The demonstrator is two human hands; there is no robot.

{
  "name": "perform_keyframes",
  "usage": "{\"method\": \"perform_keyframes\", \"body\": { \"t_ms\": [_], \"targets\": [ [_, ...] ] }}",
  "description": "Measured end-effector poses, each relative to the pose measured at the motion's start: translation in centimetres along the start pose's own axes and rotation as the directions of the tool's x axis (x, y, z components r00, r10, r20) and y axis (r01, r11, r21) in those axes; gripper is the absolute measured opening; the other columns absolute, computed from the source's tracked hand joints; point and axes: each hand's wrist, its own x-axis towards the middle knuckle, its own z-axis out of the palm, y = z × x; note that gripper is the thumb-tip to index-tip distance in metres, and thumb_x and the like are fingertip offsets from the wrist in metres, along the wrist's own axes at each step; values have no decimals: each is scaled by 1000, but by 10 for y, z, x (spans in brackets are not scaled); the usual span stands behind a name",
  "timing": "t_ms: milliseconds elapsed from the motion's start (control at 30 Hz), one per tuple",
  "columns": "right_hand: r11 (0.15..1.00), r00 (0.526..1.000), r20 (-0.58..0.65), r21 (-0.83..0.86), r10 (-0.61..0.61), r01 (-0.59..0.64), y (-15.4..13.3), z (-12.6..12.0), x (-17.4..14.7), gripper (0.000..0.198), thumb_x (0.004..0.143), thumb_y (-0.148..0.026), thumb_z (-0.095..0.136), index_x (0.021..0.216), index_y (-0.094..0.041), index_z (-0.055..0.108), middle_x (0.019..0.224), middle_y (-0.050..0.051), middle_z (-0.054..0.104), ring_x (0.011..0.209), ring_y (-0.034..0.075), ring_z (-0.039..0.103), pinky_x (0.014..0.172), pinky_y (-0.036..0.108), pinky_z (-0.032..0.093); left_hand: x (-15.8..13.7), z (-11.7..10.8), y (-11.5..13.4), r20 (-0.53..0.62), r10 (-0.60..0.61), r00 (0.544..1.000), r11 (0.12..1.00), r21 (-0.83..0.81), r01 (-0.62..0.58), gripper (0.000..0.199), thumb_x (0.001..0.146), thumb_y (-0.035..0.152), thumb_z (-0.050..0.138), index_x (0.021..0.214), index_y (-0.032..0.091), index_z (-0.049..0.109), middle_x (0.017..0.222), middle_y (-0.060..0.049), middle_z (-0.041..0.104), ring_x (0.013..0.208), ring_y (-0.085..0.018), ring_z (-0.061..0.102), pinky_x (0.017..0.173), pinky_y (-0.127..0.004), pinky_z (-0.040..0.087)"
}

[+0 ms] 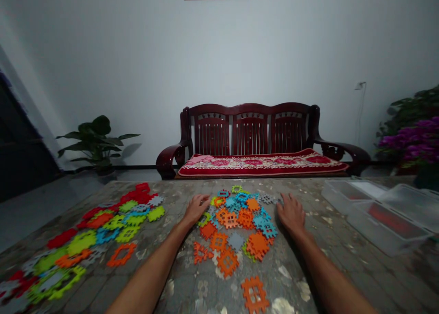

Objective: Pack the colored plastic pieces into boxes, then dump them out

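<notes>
A pile of plastic interlocking puzzle tiles [236, 220] in orange, blue, grey, lime and red lies on the table between my two hands. My left hand [197, 209] rests at the pile's left edge, fingers stretched out, next to a lime tile [205, 220]. On the other side, my right hand [291, 212] lies with its fingers apart, close to a grey tile [266, 198] and the blue tiles [265, 225]. Neither hand holds anything that I can see. Nearest me is a single orange window-shaped tile [254, 295].
More tiles [82, 243] spread along the table's left side, with an orange frame tile [121, 254] beside them. Clear plastic boxes [384, 227] stand at the right, with something red inside. Beyond the table [161, 277] are a wooden bench [254, 135], a potted plant [98, 142] and purple flowers [416, 140].
</notes>
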Motion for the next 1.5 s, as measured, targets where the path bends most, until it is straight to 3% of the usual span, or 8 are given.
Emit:
{"method": "perform_keyframes", "body": {
  "t_ms": [167, 333, 500, 633, 900, 1100, 1300, 1500],
  "targets": [
    [971, 964, 118, 41, -237, 234, 7, 9, 44, 55, 94, -36, 50, 146, -19, 53, 156, 16, 46, 144, 36, 39, 113, 58, 33, -9, -1, 7, -43, 23, 999, 982, -188, -30, 46, 75, 27, 66, 120, 17, 70, 132, -12, 64, 128, -27, 57, 114, -43, 42],
    [912, 906, 114, 97, -408, 398, 6, 21, 47, 43, 94, -37, 53, 134, -28, 64, 143, 6, 62, 133, 27, 52, 110, 44, 39, -22, -5, 16, -26, 58, 998, 937, -343, -63, 49, 79, 30, 63, 126, 17, 67, 143, -14, 57, 130, -26, 57, 112, -41, 44],
    [882, 880, 64, 12, -471, 471, 6, 19, 35, 36, 95, -38, 53, 122, -24, 71, 123, 10, 71, 115, 26, 61, 99, 37, 43, -31, -5, 33, 3, 116, 993, 885, -455, -102, 48, 81, 36, 63, 125, 19, 68, 150, -11, 53, 132, -28, 57, 111, -41, 47],
    [890, 891, 44, -51, -452, 454, 7, 17, 29, 36, 95, -36, 51, 121, -20, 70, 118, 11, 72, 112, 25, 63, 93, 34, 45, -37, -4, 51, 79, 193, 978, 817, -564, -116, 46, 84, 41, 60, 125, 20, 68, 133, -10, 69, 122, -28, 65, 103, -43, 52],
    [942, 983, -53, 278, -178, 186, 1, -1, 17, 50, 84, -46, 60, 127, -23, 68, 112, 8, 76, 103, 28, 71, 83, 37, 52, -31, -4, 37, -67, 23, 998, 951, -305, -42, 46, 89, 39, 45, 123, 15, 67, 131, -13, 69, 127, -30, 59, 115, -47, 39],
    [686, 890, 48, 657, -452, 313, -41, -3, 13, 42, 85, -48, 54, 108, -20, 76, 108, 9, 78, 98, 27, 72, 88, 38, 55, -35, 10, 34, 40, 69, 997, 987, -145, -63, 48, 94, 41, 46, 135, 20, 60, 143, -12, 61, 136, -28, 53, 120, -47, 32],
    [811, 894, 84, 465, -441, 356, -83, 8, 46, 43, 94, -38, 44, 119, -18, 73, 119, 9, 75, 111, 24, 68, 96, 37, 52, -46, 18, 50, 182, 171, 968, 984, -73, -160, 69, 91, 52, 55, 152, 21, 43, 161, -13, 40, 149, -29, 36, 123, -48, 24],
    [875, 873, 186, 288, -450, 390, -117, 21, 66, 59, 84, -44, 64, 138, -18, 62, 147, 17, 56, 136, 33, 51, 112, 46, 38, -48, 17, 50, 252, 170, 953, 983, 22, -182, 87, 81, 55, 70, 156, 25, 37, 164, -16, 31, 152, -37, 28, 123, -55, 20]
  ]
}}
